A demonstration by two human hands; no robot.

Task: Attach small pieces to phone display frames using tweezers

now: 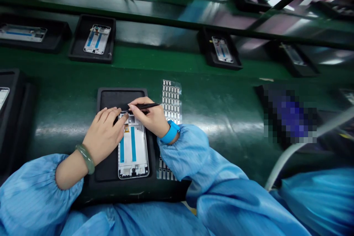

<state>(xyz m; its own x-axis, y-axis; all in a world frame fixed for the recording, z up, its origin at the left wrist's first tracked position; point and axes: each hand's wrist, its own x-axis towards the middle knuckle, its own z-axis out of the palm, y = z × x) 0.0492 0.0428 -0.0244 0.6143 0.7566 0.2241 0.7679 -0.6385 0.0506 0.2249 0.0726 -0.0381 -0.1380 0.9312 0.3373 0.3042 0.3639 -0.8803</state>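
Note:
A phone frame [140,151] with two blue strips and a small orange flex piece lies in a black tray [107,169] in front of me. My left hand [106,129], with a green bangle at the wrist, rests over the frame's upper left edge, fingers stretched out. Its thumb and fingertips touch the top end of the frame. In a pinch, my right hand [148,116] holds black tweezers [149,106] at the frame's top edge. Their tips are hidden by the fingers. Beneath my right forearm runs a sheet of small metallic stickers [171,99].
Across the green bench [221,103], more black trays hold phone frames, such as one tray [74,49] at the back left and another tray [207,51] at the back right. A pale curved tube [282,162] stands at the right, beside a blue sleeve [318,199].

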